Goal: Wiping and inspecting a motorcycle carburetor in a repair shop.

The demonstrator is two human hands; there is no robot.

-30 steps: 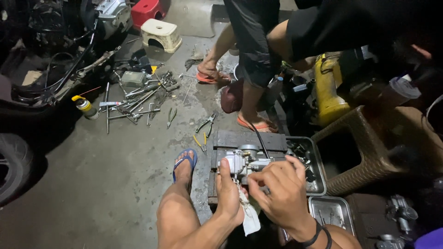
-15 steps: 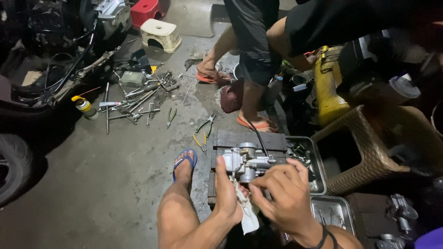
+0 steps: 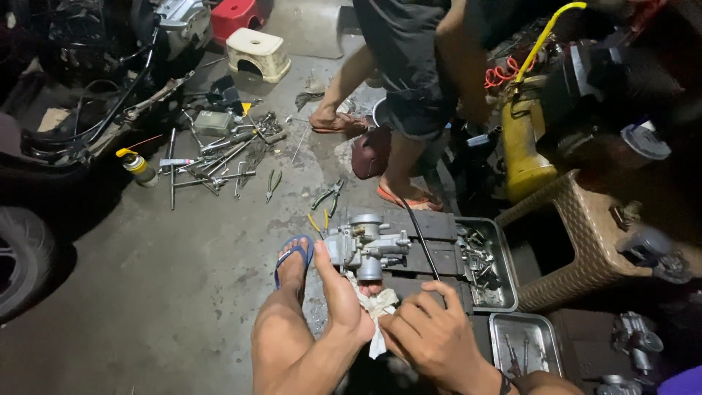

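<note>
Both hands are close together: left hand (image 3: 344, 296) clamped around a grey carburetor (image 3: 363, 245) with a white rag (image 3: 380, 311), right hand (image 3: 431, 333) gripping a thin black rod (image 3: 420, 245), near the metal tray (image 3: 504, 289).

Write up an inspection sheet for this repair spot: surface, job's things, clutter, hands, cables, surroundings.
Surface: stained concrete floor.
Job's things: grey metal carburetor with a white rag beneath it.
Clutter: loose hand tools, pliers, spray can, two metal trays of small parts.
Hands: left hand grips the carburetor; right hand closes on a thin black rod.
Cables: yellow hose, red wire.
Surroundings: another person's legs in sandals, plastic stools, wicker stool, tyre.
</note>
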